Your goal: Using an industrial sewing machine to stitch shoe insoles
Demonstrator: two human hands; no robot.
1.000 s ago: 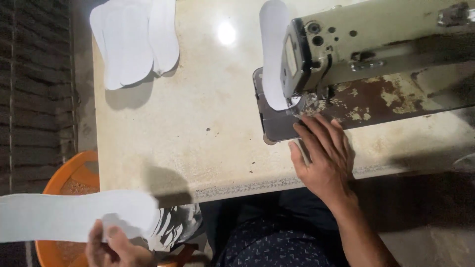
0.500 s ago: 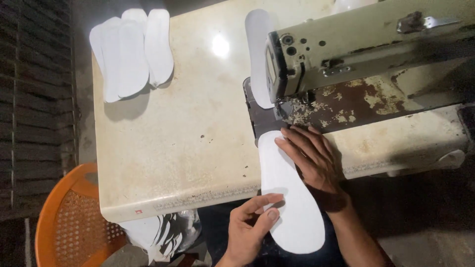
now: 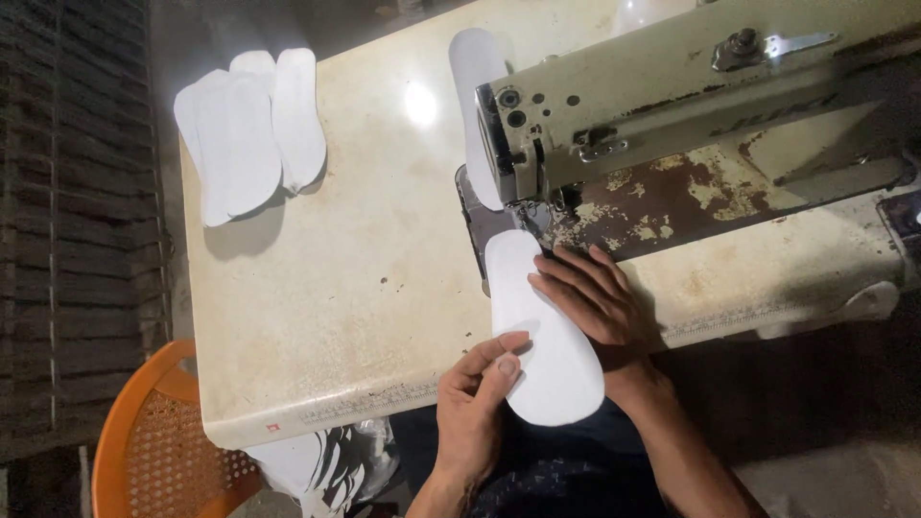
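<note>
At the time of inspection, a white sole-shaped insole piece (image 3: 539,331) lay flat on the cream table (image 3: 326,288), its narrow front end directly beneath the head of the sewing machine (image 3: 672,105) and its rounded heel end overhanging the table edge nearest the person. The right hand (image 3: 585,293) lay palm-down and flat, fingers extended and slightly spread, pressing on the machine-side edge of the insole piece just in front of the machine head; it grasped nothing. The left hand (image 3: 480,393) was at the heel end, away from the machine, with fingers loosely curled and the thumb and forefinger touching the piece's near edge; whether it actually pinched the material could not be determined. A second white piece (image 3: 475,105) lay behind the machine head, partly hidden by it. The machine bed showed heavy rust and flaking paint. A stack of similar white pieces (image 3: 247,129) lay at the table's far corner, well apart from the machine. An orange plastic chair (image 3: 144,441) stood on the floor beyond the table edge, on the side away from the machine.
</note>
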